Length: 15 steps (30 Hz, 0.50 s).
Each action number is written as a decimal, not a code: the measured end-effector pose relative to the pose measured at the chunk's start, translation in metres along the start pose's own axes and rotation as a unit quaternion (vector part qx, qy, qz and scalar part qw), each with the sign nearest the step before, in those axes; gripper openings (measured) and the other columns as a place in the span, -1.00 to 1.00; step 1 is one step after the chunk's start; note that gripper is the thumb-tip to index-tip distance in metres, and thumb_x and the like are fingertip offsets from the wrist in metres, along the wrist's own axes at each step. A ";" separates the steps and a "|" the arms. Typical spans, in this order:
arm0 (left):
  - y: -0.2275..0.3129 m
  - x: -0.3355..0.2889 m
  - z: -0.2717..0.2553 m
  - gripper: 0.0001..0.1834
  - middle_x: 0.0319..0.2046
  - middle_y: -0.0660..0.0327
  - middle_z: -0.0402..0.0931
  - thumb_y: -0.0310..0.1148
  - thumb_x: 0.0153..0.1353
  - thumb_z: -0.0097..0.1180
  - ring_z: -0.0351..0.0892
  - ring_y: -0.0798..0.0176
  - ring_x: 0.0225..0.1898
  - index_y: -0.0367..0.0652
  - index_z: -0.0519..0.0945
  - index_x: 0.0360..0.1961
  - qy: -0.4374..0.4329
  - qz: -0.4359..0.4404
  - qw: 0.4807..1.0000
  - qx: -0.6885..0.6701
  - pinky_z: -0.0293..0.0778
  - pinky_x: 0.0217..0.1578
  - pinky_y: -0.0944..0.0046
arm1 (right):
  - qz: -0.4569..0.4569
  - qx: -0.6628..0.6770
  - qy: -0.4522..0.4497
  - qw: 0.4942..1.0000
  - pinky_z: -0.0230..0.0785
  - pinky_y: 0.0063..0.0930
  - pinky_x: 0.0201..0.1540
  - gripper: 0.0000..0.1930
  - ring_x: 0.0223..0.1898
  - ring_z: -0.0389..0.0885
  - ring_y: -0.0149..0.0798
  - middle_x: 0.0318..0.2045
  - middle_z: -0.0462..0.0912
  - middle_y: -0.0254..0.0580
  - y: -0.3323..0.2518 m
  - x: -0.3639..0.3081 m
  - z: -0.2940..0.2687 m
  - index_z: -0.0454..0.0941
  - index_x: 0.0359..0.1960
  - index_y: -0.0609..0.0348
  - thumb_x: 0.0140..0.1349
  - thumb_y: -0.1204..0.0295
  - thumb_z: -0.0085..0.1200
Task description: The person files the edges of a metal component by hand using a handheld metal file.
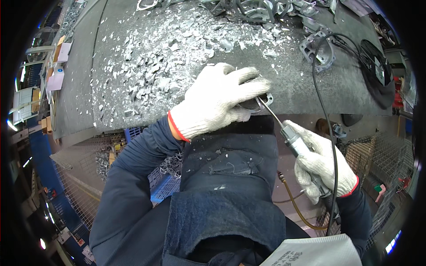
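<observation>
White knitted gloves with red cuffs cover both hands. My left hand is curled over a small metal casting at the table's near edge, hiding most of it. Its fingers press down on the part from above. Held in my right hand is a grey, pen-like power tool, pointing up and to the left. A thin metal bit runs from the tool to the casting and reaches the part's inner opening. Whether the bit touches metal there, I cannot tell.
Thin metal flakes litter the dark table. Several ring-shaped castings lie at the back, another casting at the right. A black cable hangs beside my right hand near a round black fan. Wire cages stand below.
</observation>
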<state>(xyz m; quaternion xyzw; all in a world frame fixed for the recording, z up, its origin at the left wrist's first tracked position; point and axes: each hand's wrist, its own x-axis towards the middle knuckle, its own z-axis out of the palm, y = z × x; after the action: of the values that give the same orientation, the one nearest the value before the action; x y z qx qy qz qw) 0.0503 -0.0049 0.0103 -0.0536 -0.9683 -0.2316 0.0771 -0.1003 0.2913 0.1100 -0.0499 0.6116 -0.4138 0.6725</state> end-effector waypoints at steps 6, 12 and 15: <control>0.000 0.001 -0.002 0.02 0.46 0.16 0.71 -0.10 -0.05 0.81 0.73 -0.15 0.24 0.27 0.70 0.54 0.010 0.019 1.000 0.019 0.64 0.27 -0.14 | 0.006 -0.005 0.052 0.999 0.58 -0.48 -0.47 -0.16 -0.51 0.66 -0.46 -0.35 0.68 -0.29 -0.015 -0.007 0.012 0.19 0.87 0.24 0.64 0.33 0.21; 0.000 0.001 -0.001 -0.01 0.47 0.16 0.70 -0.09 0.00 0.78 0.71 -0.14 0.27 0.28 0.69 0.55 -0.003 0.015 1.000 0.014 0.63 0.26 -0.13 | 0.040 -0.132 0.063 0.988 0.57 -0.43 -0.45 -0.15 -0.50 0.65 -0.46 -0.39 0.65 -0.31 -0.032 -0.023 0.025 0.22 0.87 0.21 0.59 0.41 0.22; 0.001 0.000 0.000 -0.02 0.48 0.15 0.70 -0.09 0.01 0.78 0.71 -0.14 0.27 0.28 0.70 0.54 -0.002 0.015 1.000 0.027 0.62 0.28 -0.13 | -0.005 -0.161 0.046 0.986 0.56 -0.44 -0.49 -0.13 -0.50 0.64 -0.47 -0.40 0.65 -0.34 -0.028 -0.019 0.024 0.19 0.88 0.19 0.57 0.46 0.21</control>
<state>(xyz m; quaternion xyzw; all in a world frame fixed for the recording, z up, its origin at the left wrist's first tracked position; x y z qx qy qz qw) 0.0509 -0.0042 0.0106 -0.0666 -0.9734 -0.2042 0.0799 -0.0914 0.2742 0.1471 -0.1419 0.7001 -0.3153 0.6248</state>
